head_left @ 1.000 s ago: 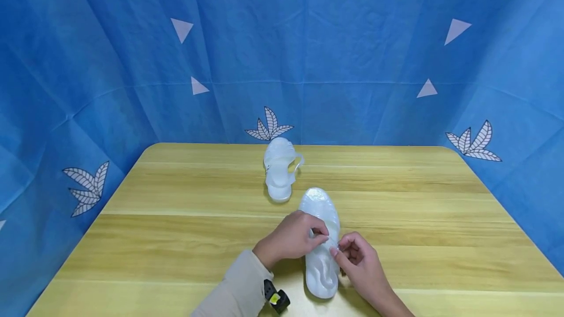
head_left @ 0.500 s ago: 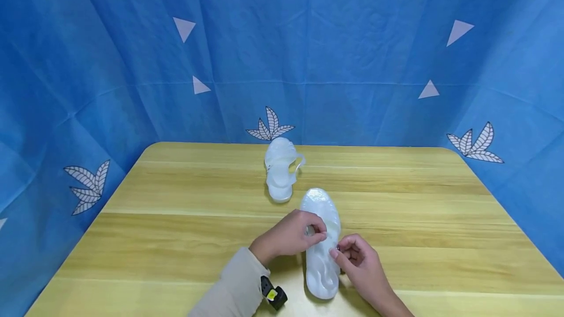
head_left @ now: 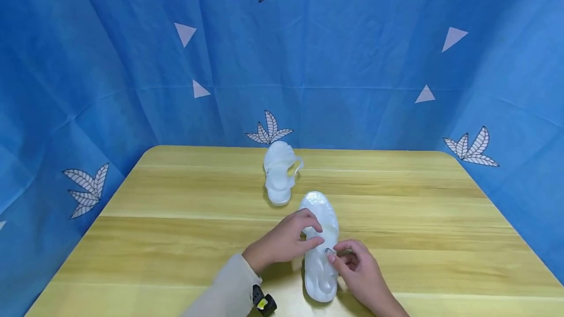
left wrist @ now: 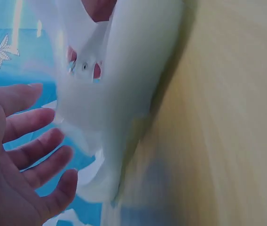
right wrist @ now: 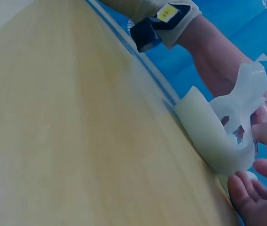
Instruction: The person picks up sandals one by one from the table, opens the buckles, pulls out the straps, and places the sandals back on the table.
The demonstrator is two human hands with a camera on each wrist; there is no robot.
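Observation:
A translucent white sandal lies on the table in front of me, its toe end pointing away. At its right side my right hand pinches a small metal buckle between thumb and forefinger. My left hand is over the sandal's left side, thumb and forefinger spread apart with nothing between them. The left wrist view has that hand's loose fingers beside the pale sandal. In the right wrist view the right fingers are at the sandal's strap and sole. A second white sandal lies farther back.
The wood-grain table spreads to both sides of the sandals. A blue patterned curtain hangs behind and beside it. The left wrist wears a black strapped device with a yellow label.
My left thumb and forefinger, close together before, have parted and drawn slightly left. The metal buckle at my right fingertips now shows more clearly over the sandal. The far sandal stays put.

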